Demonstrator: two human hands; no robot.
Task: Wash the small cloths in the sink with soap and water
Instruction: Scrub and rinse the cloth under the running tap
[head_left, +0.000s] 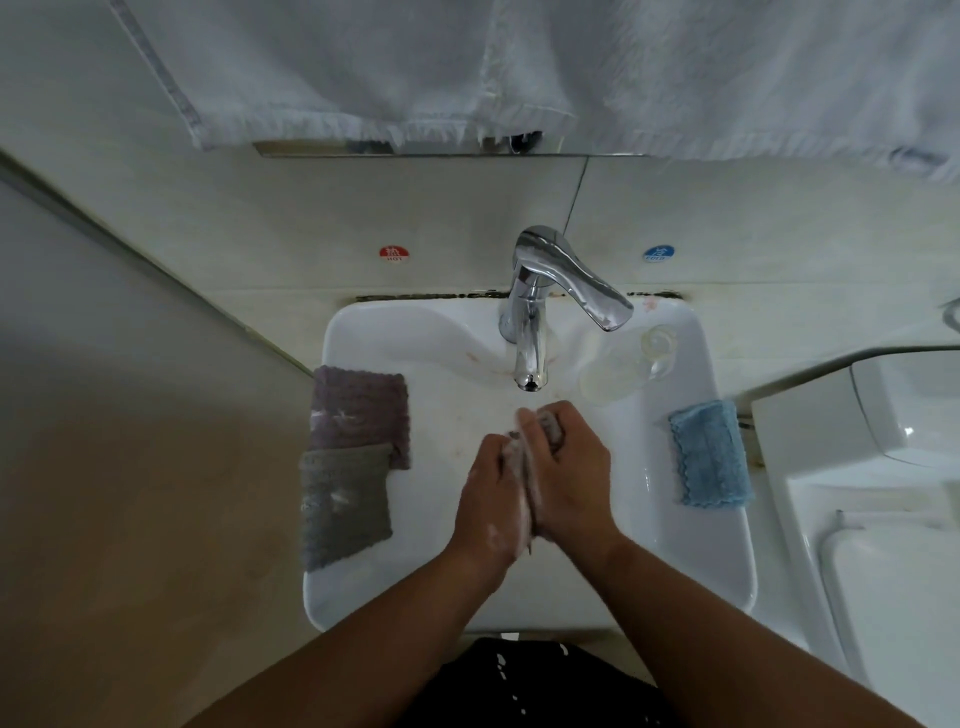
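Head view: 1 small cloth (525, 470), grey-pink and streaked with white lather (497, 535), is pinched between both hands over the basin of the sink (675, 551), just in front of the faucet (530, 332) spout.

The left hand (485, 499) grips the cloth from the left, its fingers (493, 449) curled round the cloth's edge. The right hand (571, 478) grips it from the right, its fingers (563, 421) bent over the cloth's upper end. The 2 palms face each other and press together, with the cloth sandwiched along the seam. Only a narrow strip of cloth shows between them, plus a bunched part under the right fingers.

3 other cloths lie on the sink rim:
- purple cloth (358, 410), left rim, rear position;
- grey cloth (343, 504), left rim, in front of the purple cloth and overlapping its near edge;
- blue cloth (709, 454), right rim, well apart from the other 2.

The chrome faucet stands at the rear centre, with its lever (587, 293) angled toward the right. A clear object (628, 364) rests on the ledge just right of the spout; its type cannot be told. A red sticker (394, 253) and a blue sticker (659, 253) sit on the wall to the left and right of the faucet. A white towel (519, 67) hangs above.
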